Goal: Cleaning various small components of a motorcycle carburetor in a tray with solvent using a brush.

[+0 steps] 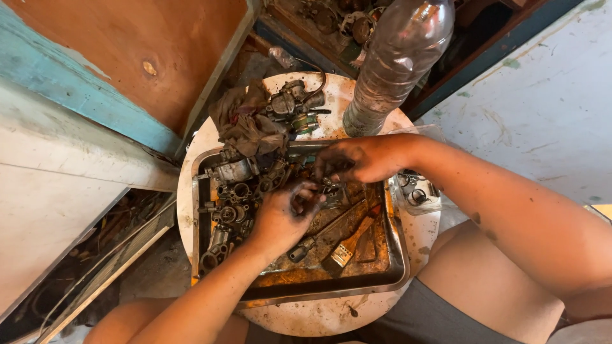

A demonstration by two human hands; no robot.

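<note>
Left hand (284,216): over the middle of the tray, fingers curled, grip closed on a small dark metal part (305,199) that is largely hidden by the fingers
Right hand (357,159): reaches in from the right, fingers bent down onto the same small dark metal part and touching the left hand's fingertips; grip clenched, but whether it holds the part or only presses on it cannot be told
Small part location: between the 2 hands, just above the tray's centre
Metal tray (331,290): rectangular, rusty and oily floor, rests on the round white tabletop (319,318)
Tray, left side: a cluster of greasy carburettor parts (229,210), lying close together
Tray, lower middle: a paintbrush (347,248) with a wooden handle, lying aslant, just beside the left hand
Behind the tray: a dirty rag (245,124), with a carburettor body (293,102) touching its right edge
Clear plastic bottle (395,60): upright at the tabletop's far edge, near the right forearm
Clear plastic box (417,191): right of the tray, under the right forearm, small metal pieces inside
</note>
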